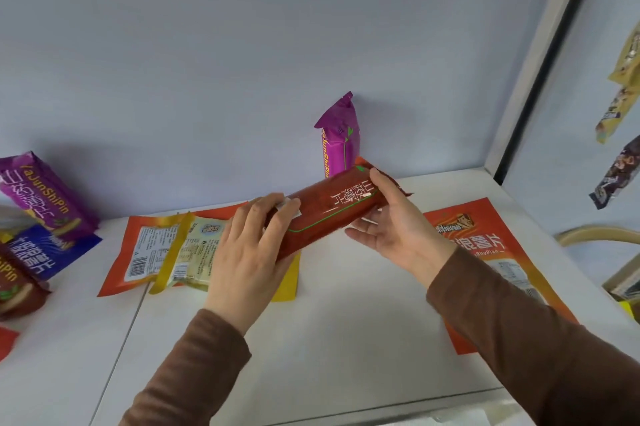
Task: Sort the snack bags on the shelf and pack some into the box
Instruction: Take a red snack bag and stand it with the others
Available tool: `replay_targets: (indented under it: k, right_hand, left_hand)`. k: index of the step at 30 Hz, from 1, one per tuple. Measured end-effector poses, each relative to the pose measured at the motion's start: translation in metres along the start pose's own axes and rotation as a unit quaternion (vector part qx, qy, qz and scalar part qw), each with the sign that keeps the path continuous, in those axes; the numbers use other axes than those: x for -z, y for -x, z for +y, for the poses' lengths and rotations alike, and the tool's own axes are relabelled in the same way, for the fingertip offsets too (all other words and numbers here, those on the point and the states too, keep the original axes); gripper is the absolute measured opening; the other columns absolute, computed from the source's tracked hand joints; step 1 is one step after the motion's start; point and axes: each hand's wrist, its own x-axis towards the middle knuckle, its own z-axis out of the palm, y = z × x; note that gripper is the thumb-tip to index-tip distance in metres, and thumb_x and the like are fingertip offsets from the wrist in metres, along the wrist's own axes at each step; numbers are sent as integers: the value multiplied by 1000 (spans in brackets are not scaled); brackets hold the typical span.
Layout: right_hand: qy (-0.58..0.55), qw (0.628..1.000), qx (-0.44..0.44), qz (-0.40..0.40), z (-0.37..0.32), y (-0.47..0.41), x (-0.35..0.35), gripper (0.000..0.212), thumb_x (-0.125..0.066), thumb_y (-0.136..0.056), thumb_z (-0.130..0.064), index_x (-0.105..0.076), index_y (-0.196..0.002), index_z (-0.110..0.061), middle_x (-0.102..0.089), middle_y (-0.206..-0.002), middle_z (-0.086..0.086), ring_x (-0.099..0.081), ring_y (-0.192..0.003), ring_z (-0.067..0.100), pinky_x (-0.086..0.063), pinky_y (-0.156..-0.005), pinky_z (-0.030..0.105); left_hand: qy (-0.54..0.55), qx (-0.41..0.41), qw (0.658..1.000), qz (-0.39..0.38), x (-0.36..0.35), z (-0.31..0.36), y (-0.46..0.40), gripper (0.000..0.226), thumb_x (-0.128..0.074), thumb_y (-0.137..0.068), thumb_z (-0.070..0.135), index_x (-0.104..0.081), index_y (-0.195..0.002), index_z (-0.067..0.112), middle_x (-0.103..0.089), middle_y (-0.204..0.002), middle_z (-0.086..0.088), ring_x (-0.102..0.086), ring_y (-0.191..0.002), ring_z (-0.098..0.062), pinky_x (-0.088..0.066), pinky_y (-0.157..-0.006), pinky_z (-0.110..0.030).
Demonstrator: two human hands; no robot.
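Both hands hold one long dark red snack bag above the white shelf, the bag slanting up from the lower left to the upper right. The left hand wraps over its lower end with fingers curled on top, and the right hand cups its upper end, thumb on the printed face and fingers underneath. Under the left hand lie a flat orange bag and a pale yellow-edged bag, label sides up. Just beyond the right hand a purple bag stands upright against the back wall. To the right of the right forearm a large orange bag lies flat. Far left of the left hand, purple, blue and dark red bags cluster together.
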Motion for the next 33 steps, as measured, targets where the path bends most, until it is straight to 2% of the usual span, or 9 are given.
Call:
replay_targets:
  k: [2, 4, 7, 10, 12, 14, 18, 25, 33]
  right_hand:
    - [39, 999, 14, -13, -1, 0, 1, 65, -66, -76, -68, -69, -117, -18, -66, -98, 7, -65, -95, 24, -59, -69, 37]
    - [88, 994, 48, -32, -6, 2, 1, 69, -61, -73, -76, -69, -116, -22, -62, -102, 4, -60, -98, 22, -57, -71, 36]
    - [128, 986, 89, -60, -13, 6, 2, 58, -62, -78, -74, -64, -113, -28, -63, -102, 2, -59, -93, 16, -50, -72, 30]
    - [160, 978, 107, -86, -18, 8, 5, 48, -64, -80, -63, -63, -110, -26, -67, -100, 0, -61, -88, 11, -47, -72, 28]
    - [182, 973, 116, -86, -19, 10, 6, 42, -66, -87, -58, -64, -110, -24, -68, -98, -1, -62, -89, 13, -47, -73, 28]
    - [188, 971, 120, -81, -20, 11, 5, 43, -66, -87, -54, -63, -115, -20, -69, -99, 0, -62, -91, 15, -47, -71, 27]
    - [184, 971, 116, -98, -22, 11, 2, 50, -69, -80, -52, -63, -118, -19, -71, -101, 0, -63, -96, 18, -46, -77, 30]
    - [197, 958, 116, -173, -15, 3, -24, 47, -70, -76, -52, -63, -115, -25, -69, -94, -5, -60, -87, 14, -43, -67, 28]
    - [264, 917, 131, -267, 35, 2, -128, 29, -72, -76, -48, -71, -94, -25, -67, -89, -5, -53, -79, 14, -36, -64, 28]
  left_hand:
    - [69, 60, 996, -10, 3, 2, -2, 64, -82, -77, 34, -50, -131, 24, -56, -122, 4, -56, -105, -17, -55, -79, -34]
    - [246, 194, 949, -30, 10, 14, -4, 54, -85, -73, 40, -55, -117, 33, -63, -104, 20, -61, -90, -3, -52, -71, -19]
    - [544, 363, 755, -43, 6, 31, 1, 41, -86, -69, 38, -59, -100, 35, -73, -90, 24, -71, -82, 0, -56, -65, -17]
    - [676, 433, 591, -73, -5, 39, 13, 46, -75, -73, 37, -64, -116, 24, -76, -106, -2, -74, -99, -26, -63, -69, -35]
    - [713, 437, 541, -90, -7, 43, 18, 46, -73, -79, 39, -65, -120, 19, -73, -116, -14, -68, -109, -40, -63, -75, -40]
    - [725, 434, 525, -98, -7, 46, 20, 31, -70, -87, 40, -71, -112, 23, -70, -120, -18, -65, -112, -45, -61, -79, -44]
    - [712, 444, 533, -113, -2, 47, 24, 38, -69, -87, 33, -62, -122, 20, -71, -119, -13, -68, -111, -37, -60, -83, -42]
    - [560, 417, 705, -121, 11, 24, 45, 51, -75, -77, 51, -65, -122, 28, -72, -117, 6, -66, -112, -17, -54, -98, -35]
    - [416, 419, 805, -55, 47, -63, 103, 61, -78, -70, 52, -54, -123, 34, -68, -118, 12, -66, -108, -11, -58, -91, -37]
